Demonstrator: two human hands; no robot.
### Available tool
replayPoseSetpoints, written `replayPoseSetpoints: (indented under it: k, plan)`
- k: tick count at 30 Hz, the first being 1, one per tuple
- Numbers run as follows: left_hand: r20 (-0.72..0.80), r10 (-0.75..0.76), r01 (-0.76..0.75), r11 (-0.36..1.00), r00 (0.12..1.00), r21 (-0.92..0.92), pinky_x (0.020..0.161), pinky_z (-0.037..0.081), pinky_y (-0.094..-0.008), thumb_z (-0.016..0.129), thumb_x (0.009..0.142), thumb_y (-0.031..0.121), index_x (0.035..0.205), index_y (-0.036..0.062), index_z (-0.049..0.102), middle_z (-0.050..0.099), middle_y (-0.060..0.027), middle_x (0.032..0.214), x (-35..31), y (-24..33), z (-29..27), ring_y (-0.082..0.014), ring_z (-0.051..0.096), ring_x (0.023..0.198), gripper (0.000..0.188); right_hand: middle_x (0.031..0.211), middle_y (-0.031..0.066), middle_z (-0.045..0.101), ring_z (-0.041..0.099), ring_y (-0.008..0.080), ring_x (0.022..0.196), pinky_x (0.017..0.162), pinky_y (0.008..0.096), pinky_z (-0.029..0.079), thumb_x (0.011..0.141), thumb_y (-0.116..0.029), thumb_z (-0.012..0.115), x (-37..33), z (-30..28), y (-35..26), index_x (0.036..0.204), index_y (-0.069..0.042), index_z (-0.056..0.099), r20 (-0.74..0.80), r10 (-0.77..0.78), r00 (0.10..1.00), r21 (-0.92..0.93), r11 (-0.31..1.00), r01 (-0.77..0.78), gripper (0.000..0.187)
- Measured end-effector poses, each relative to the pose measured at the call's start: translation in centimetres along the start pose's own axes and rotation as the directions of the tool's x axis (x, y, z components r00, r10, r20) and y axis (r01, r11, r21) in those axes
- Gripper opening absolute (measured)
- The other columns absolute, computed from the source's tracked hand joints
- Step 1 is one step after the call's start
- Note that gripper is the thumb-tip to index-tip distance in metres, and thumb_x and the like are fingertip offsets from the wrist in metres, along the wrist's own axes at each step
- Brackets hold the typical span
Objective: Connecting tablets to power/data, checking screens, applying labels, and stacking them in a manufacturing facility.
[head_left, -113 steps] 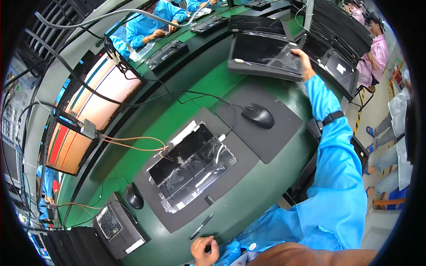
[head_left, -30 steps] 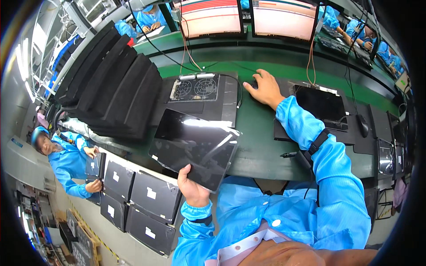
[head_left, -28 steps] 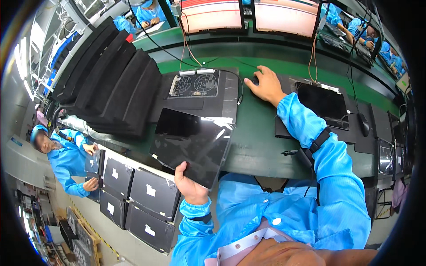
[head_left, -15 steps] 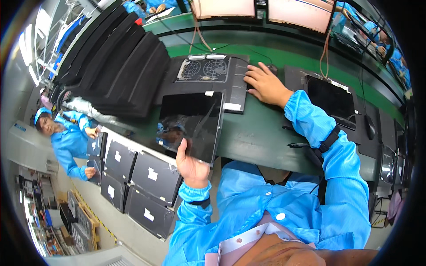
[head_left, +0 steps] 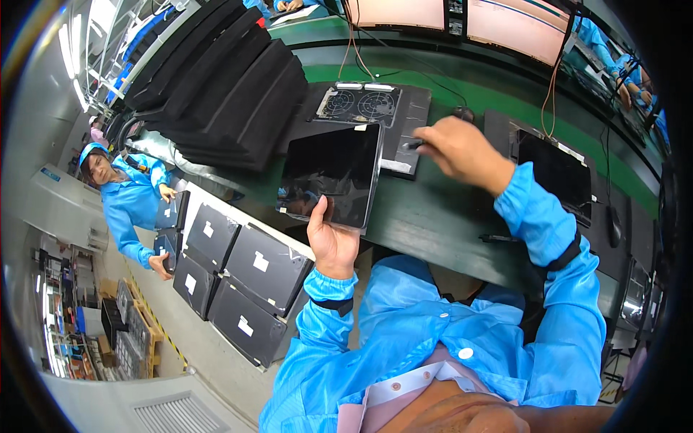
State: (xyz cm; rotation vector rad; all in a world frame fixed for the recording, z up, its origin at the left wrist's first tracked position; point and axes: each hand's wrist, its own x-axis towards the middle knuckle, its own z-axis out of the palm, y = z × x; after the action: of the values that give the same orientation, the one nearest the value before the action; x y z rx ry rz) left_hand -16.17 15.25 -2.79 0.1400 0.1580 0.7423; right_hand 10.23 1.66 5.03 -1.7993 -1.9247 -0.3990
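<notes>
My left hand (head_left: 332, 242) grips the lower edge of a thin black glossy panel (head_left: 336, 169) and holds it tilted up over the front of the green bench. My right hand (head_left: 462, 151) hovers just right of the panel, fingers pinched on a small dark pen-like tool (head_left: 413, 144). Behind the panel lies an opened device base with two round fans (head_left: 361, 105) on a dark mat.
A tall stack of black foam sheets (head_left: 224, 86) leans at the left of the bench. Another dark device (head_left: 556, 169) lies to the right, a pen (head_left: 498, 237) in front of it. Monitors (head_left: 520, 25) line the back. Black trays (head_left: 238, 267) stand below; a co-worker in blue (head_left: 123, 202) is at the left.
My left hand has raised the black panel and turned it more toward me. My right hand has lifted off the mat and now holds a small dark tool.
</notes>
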Motion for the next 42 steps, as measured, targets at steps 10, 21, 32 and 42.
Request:
replayPoseSetpoints:
  k: [10, 21, 32, 42]
  plan:
    - [0.019, 0.003, -0.004, 0.999, 1.000, 0.037, 0.109, 0.049, -0.0487, 0.060, 0.100, 0.013, 0.112, 0.0034, 0.070, 0.073, -0.0130, 0.118, 0.4, -1.8, 1.0, -0.0300, 0.067, 0.115, 0.018, 0.088, 0.0138, 0.071, 0.067, 0.0330, 0.082, 0.074, 0.0416, 0.051, 0.090, -0.012, 0.074, -1.0, 1.1, -6.1, 0.103, -0.003, 0.073, -0.227, 0.131, 0.965, 0.365, 0.930, -0.040, 0.016]
    - [0.064, 0.002, -0.006, 0.998, 0.998, 0.062, 0.106, 0.051, -0.0459, 0.056, 0.102, 0.016, 0.119, 0.0031, 0.067, 0.071, -0.0125, 0.124, 0.3, -1.6, -0.1, -0.0292, 0.065, 0.119, 0.025, 0.088, 0.0149, 0.072, 0.068, 0.0330, 0.079, 0.076, 0.0416, 0.051, 0.091, -0.013, 0.073, -1.1, 1.4, -6.4, 0.104, -0.002, 0.073, -0.214, 0.158, 0.964, 0.386, 0.920, -0.065, 0.017]
    - [0.018, 0.025, -0.029, 0.956, 1.000, 0.290, 0.107, 0.048, -0.0446, 0.053, 0.104, 0.020, 0.122, 0.0000, 0.064, 0.068, -0.0137, 0.128, 0.8, -2.0, 1.6, -0.0287, 0.064, 0.120, 0.029, 0.087, 0.0142, 0.072, 0.069, 0.0347, 0.085, 0.081, 0.0443, 0.051, 0.092, -0.017, 0.070, -0.5, 1.5, -5.9, 0.101, -0.005, 0.069, -0.115, 0.164, 0.980, 0.348, 0.931, -0.115, 0.015]
    - [0.081, -0.186, 0.151, 0.933, 0.979, 0.326, 0.110, 0.044, -0.0497, 0.052, 0.102, 0.015, 0.131, -0.0029, 0.054, 0.063, -0.0196, 0.129, 12.2, -3.7, 2.6, -0.0351, 0.060, 0.120, 0.034, 0.124, 0.0147, 0.064, 0.059, 0.0309, 0.122, 0.110, 0.0498, 0.041, 0.091, -0.027, 0.071, 0.8, 3.0, -3.8, 0.123, -0.007, 0.067, -0.192, -0.001, 0.981, -0.030, 1.000, -0.004, 0.038]
